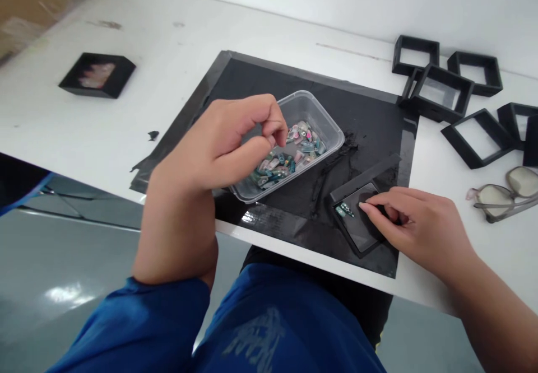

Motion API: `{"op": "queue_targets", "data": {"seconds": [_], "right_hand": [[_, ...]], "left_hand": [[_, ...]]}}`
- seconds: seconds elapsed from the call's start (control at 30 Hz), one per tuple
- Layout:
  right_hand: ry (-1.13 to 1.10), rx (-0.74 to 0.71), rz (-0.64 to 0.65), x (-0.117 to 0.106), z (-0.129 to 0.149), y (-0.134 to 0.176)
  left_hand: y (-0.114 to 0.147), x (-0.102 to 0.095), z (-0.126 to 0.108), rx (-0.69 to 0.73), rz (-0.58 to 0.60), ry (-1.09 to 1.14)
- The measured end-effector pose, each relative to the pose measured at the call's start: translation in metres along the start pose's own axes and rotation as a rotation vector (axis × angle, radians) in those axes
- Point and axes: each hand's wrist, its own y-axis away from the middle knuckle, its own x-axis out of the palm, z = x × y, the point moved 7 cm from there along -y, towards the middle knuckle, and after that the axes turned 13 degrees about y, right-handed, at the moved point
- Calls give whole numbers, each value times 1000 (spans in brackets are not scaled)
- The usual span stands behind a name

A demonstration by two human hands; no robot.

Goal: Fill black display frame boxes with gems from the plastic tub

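A clear plastic tub (332, 124) full of small decorated press-on nails (309, 144) stands on a black mat (260, 76). My left hand (235, 143) is over the tub's near left side, thumb and fingers pinched together; anything between them is too small to make out. To the right, a shallow black frame box (357, 244) lies at a slant, with a few green nails (344, 209) at its left side. My right hand (420, 227) reaches over the box's right part, its thumb and forefinger tips closed close to the surface. What they hold, if anything, cannot be seen.
Several black frames (445, 90) lie at the back right, with eyeglasses (496, 196) in front of them. Far left on the white table (168, 42) sits a black frame box (101, 76) with pinkish pieces inside. A cardboard box (42, 3) fills the back left corner.
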Motion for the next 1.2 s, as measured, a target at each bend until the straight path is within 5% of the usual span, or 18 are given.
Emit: {"op": "queue_targets", "data": {"seconds": [0.37,0.57,0.67,1.0,1.2], "right_hand": [[58,-73,1,0,1,0],[170,-141,-87,-1,13,0],[172,-130,-99,1,16,0],[137,73,-109,1,7,1],[-36,54,-24,4,6,2]], "left_hand": [[1,-9,8,-88,-144,-165],[3,-5,-8,131,-102,-94],[2,-2,-6,127,-82,-114],[-1,-5,7,-13,-153,-535],[-2,-3,3,-44,-165,-680]]}}
